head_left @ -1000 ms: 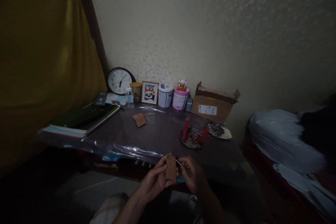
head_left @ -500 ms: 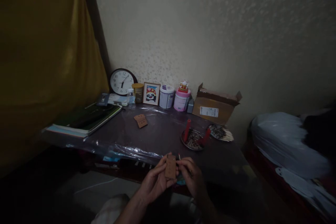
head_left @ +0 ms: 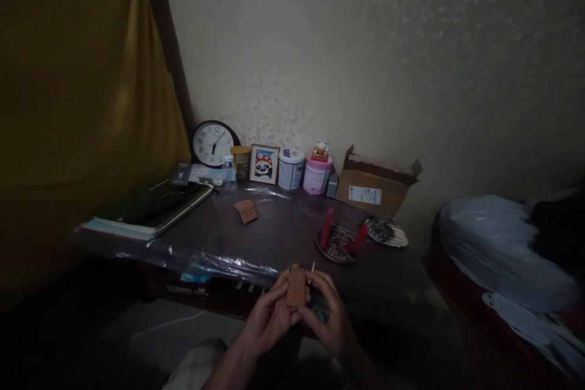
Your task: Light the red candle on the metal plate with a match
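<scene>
My left hand (head_left: 269, 317) has its fingers round a small brown matchbox (head_left: 296, 287), held upright just past the table's front edge. Beside the box, my right hand (head_left: 333, 314) is closed, with a thin pale match (head_left: 312, 269) sticking up at its fingers. The right thumb reaches the bottom end of the box. Beyond the hands, two red candles (head_left: 327, 226) are on a round metal plate (head_left: 340, 259) with dark bits in it; one is upright, the other leans right. Behind it lies a second plate holding several burnt matches (head_left: 388, 231). Another flat brown matchbox (head_left: 247, 211) lies farther left.
Along the wall stand a clock (head_left: 214, 144), a framed panda picture (head_left: 264, 164), two tubs (head_left: 290, 169) and an open cardboard box (head_left: 375, 186). A green book (head_left: 150, 210) lies at the left. Clear plastic covers the table (head_left: 274, 231). White bags (head_left: 503, 244) are at the right.
My right thumb has moved down to the matchbox's bottom end, and the right fingers have spread a little from their pinch. The match stands slightly higher beside the box.
</scene>
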`<state>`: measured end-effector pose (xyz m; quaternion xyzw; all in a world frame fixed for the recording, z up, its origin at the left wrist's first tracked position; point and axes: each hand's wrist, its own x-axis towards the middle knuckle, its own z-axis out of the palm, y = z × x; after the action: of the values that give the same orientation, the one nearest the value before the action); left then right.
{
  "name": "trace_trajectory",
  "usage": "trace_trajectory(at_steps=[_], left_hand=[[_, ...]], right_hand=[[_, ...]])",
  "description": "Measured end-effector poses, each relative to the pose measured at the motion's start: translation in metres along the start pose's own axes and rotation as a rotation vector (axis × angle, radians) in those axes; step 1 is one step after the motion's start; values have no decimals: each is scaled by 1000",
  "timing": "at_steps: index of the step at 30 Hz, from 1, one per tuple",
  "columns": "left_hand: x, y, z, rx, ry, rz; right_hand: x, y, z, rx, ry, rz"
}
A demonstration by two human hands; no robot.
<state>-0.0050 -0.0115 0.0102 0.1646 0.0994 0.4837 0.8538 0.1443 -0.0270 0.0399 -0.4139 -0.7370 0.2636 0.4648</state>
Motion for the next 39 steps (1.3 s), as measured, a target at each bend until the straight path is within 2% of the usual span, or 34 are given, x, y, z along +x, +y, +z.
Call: trace_trajectory(at_steps=[10,14,23,26,32,39], left_hand=[[-1,1,4,0,6,-15],[-1,0,3,6,7,-20],[-2,-2,2,45,13,-26],[-2,1,5,124,17,22],[0,7,4,386,63,231],[-4,8,5,707,-48,281]], right_hand=[[-2,7,3,-33,41,1],[-4,11,2,-35,19,-6],[-1,5,3,6,28,1],[-2,8,1,14,49,16],[-3,19,-1,27,110,79],[-2,19,0,32,92,92]])
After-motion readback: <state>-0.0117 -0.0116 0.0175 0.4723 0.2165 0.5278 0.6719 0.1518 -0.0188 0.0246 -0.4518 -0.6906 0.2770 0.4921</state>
